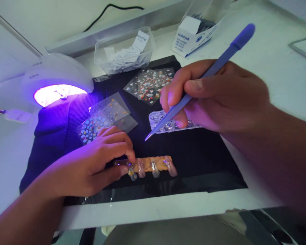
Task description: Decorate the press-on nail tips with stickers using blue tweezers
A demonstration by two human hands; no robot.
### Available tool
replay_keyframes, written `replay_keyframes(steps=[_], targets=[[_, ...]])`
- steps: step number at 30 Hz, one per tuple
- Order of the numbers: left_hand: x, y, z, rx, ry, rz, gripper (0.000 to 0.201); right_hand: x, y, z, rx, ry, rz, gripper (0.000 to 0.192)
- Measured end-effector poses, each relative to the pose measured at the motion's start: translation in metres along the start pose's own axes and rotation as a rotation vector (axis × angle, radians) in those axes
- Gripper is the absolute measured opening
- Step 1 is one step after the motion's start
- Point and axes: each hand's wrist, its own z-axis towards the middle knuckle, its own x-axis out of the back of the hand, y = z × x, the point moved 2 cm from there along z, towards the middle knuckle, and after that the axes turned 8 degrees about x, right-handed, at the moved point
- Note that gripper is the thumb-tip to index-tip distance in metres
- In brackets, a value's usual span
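left hand [102, 160] pinching the near-left end of the nail-tip strip [149, 165] on the black mat [206, 163]; right hand [216, 97] gripping tweezers [191, 93], tip hovering just far of the strip. mid-decoration, seemingly; next calls for a steady descent onto one tip.

Left hand [102, 163] pinching low, right hand [214, 98] pinching raised.

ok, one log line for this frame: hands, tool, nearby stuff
left hand: pinching nail strip | right hand: holding tweezers, tip above black mat | UV lamp: lit | sticker sheets: on mat
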Motion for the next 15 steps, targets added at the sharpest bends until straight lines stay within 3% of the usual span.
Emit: replay_keyframes(steps=[7, 15], targets=[[0.0015, 0.0004, -0.0046, 0.0, 0.034, -0.03, 0.017, 0.0026, 0.0008, -0.002, 0.023, -0.038, 0.04, 0.019], [0.0005, 0.0006, 0.0002, -0.003, 0.034, -0.018, 0.016, 0.0007, -0.0005, -0.0011, 0.002, -0.029, -0.003, 0.025]])
